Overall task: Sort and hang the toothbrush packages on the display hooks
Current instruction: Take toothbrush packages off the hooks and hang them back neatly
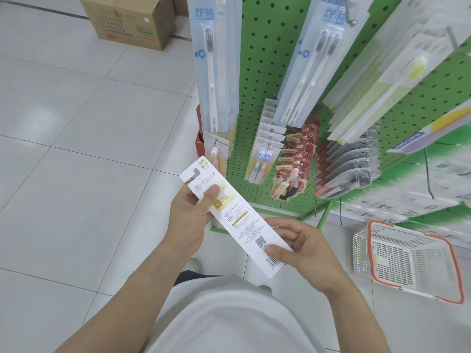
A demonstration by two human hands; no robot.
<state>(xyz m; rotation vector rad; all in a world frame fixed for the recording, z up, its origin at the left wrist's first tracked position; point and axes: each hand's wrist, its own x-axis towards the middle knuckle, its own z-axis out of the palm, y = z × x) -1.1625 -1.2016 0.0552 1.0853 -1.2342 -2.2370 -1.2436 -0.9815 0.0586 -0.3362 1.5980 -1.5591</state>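
The toothbrush package (239, 217), a long white card with its printed back turned up, was held slantwise in front of the green pegboard display (270, 72), above the tiled floor (76, 149). A second card seemed to lie behind it at the top, though this could not be told for sure. Its upper end was gripped by the left hand (190, 215), the thumb pressed on the card's face and the fingers curled behind. Its lower end, near the barcode, was pinched by the right hand (303, 250). On the display's hooks, blue toothbrush packs (216, 67) were hung along the upper rows, with red-backed packs (295, 159) lower down. A white basket with an orange rim (407, 258) was set on the floor by the display's right foot. A cardboard box (130, 19) was seen at the far left of the floor.
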